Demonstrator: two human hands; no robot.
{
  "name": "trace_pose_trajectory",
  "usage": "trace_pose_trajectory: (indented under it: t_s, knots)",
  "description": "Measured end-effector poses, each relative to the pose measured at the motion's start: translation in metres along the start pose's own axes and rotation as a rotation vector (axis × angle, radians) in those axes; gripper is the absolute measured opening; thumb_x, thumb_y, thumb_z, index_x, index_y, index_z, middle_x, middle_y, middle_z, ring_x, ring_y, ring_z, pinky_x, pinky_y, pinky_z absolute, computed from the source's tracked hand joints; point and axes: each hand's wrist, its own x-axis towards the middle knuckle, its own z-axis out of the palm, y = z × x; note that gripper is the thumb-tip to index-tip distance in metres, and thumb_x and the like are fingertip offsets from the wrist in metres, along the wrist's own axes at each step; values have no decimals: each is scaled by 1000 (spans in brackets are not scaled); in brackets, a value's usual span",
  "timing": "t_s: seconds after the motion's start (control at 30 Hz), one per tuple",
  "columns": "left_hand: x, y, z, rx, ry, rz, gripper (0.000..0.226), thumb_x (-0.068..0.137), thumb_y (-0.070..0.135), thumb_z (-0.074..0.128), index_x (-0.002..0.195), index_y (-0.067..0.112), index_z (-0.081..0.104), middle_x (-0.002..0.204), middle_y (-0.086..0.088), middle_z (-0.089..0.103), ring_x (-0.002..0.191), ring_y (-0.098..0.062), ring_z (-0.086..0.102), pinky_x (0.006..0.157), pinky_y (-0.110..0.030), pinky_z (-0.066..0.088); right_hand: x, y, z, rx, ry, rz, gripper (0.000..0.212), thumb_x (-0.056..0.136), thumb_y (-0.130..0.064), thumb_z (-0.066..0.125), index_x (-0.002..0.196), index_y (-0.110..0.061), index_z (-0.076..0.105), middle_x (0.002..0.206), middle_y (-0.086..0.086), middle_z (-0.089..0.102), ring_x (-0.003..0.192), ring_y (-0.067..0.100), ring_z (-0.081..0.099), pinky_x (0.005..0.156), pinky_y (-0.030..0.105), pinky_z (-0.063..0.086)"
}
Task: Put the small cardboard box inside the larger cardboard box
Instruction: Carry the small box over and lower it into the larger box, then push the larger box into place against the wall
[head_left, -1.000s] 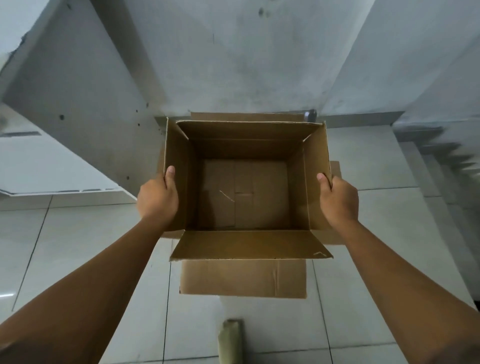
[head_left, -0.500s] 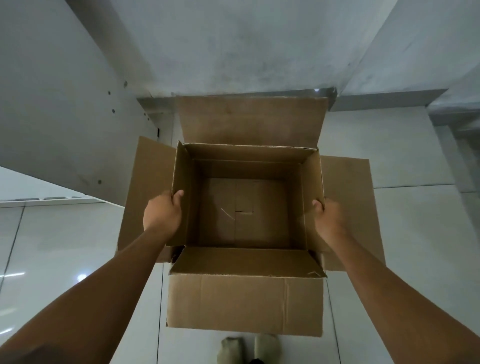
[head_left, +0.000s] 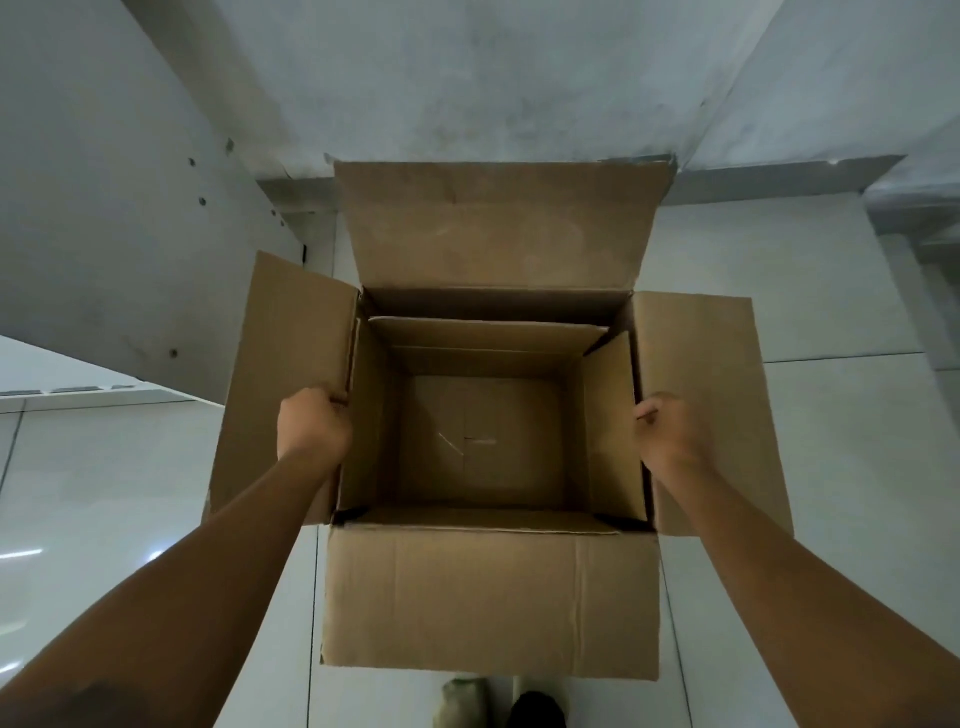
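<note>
The larger cardboard box (head_left: 488, 603) stands on the tiled floor with all its flaps folded outward. The small cardboard box (head_left: 483, 441) sits down inside it, open and empty, with its own flaps standing up. My left hand (head_left: 311, 426) is curled over the small box's left wall, between it and the larger box's left flap. My right hand (head_left: 670, 431) is curled at the outer edge of the small box's upright right flap, fingertips touching it.
A grey concrete wall (head_left: 467, 78) rises just behind the boxes, slanting down at the left. Pale glossy floor tiles (head_left: 831, 441) surround the larger box. My two feet (head_left: 462, 701) show at the bottom edge. Steps (head_left: 914, 218) begin at the far right.
The small box has gone down from above the larger box into it, and my hands have sunk with it. The view has tilted down and come closer.
</note>
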Motion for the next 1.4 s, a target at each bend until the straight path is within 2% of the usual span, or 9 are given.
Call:
trace_pose_trajectory:
  t_s: [0.23, 0.33, 0.5, 0.6, 0.73, 0.87, 0.97, 1.13, 1.4]
  knots:
    - [-41, -19, -2, -13, 73, 63, 22, 90, 14, 53, 109, 9, 63, 98, -12, 72, 74, -18, 58, 58, -26, 43, -38, 30, -4, 31, 101, -161, 15, 88, -7, 55, 98, -7, 67, 97, 12, 70, 85, 24, 64, 69, 27, 47]
    - [-74, -35, 3, -42, 99, 100, 24, 91, 19, 54, 112, 9, 61, 99, -11, 71, 82, -23, 64, 69, -33, 53, -56, 51, 2, 37, 151, -224, 18, 89, -11, 56, 104, -5, 63, 103, 14, 66, 92, 25, 61, 75, 28, 47]
    - [-127, -69, 27, -86, 306, 157, 27, 87, 19, 60, 110, 6, 58, 110, -16, 61, 101, -32, 57, 80, -41, 49, -85, 89, 19, -68, 220, -328, 48, 89, -31, 57, 128, -5, 48, 130, 18, 54, 121, 32, 49, 99, 41, 43]
    - [-140, -85, 51, -12, 411, 127, 38, 84, 25, 64, 115, 5, 54, 119, -22, 53, 112, -40, 47, 91, -52, 44, -89, 108, 37, -203, 209, -357, 63, 90, -37, 52, 142, -6, 32, 150, 21, 32, 141, 38, 24, 113, 54, 22]
    - [-139, -95, 84, -105, 557, 48, 54, 83, 32, 65, 124, 4, 45, 130, -26, 41, 121, -42, 38, 100, -53, 37, -80, 121, 64, -161, 216, -372, 70, 92, -42, 44, 148, -11, 15, 157, 18, 12, 146, 35, 3, 116, 55, 2]
    - [-129, -108, 108, -415, 574, -19, 55, 83, 39, 61, 129, 19, 38, 140, -17, 30, 128, -34, 36, 102, -43, 38, -71, 124, 91, -109, 355, -385, 67, 92, -42, 43, 147, -10, 20, 157, 17, 16, 145, 34, 7, 115, 56, 1]
    - [-112, -115, 113, -526, 561, 111, 55, 86, 36, 60, 134, 20, 35, 142, -13, 33, 126, -30, 45, 103, -43, 42, -60, 123, 102, -58, 509, -431, 61, 92, -41, 41, 142, -8, 32, 153, 19, 28, 143, 36, 17, 114, 58, 3]
    - [-87, -107, 115, -569, 620, 267, 55, 90, 19, 58, 138, 11, 33, 140, -14, 39, 118, -27, 50, 98, -34, 46, -42, 116, 107, -12, 623, -497, 60, 88, -41, 36, 138, -7, 40, 149, 16, 37, 141, 34, 25, 115, 57, 6]
    - [-50, -120, 76, -505, 529, 261, 69, 87, 25, 62, 143, 9, 26, 147, -15, 31, 130, -34, 42, 109, -48, 39, -34, 64, 129, -2, 570, -503, 60, 91, -46, 41, 139, -10, 35, 152, 14, 32, 143, 32, 20, 115, 59, 6]
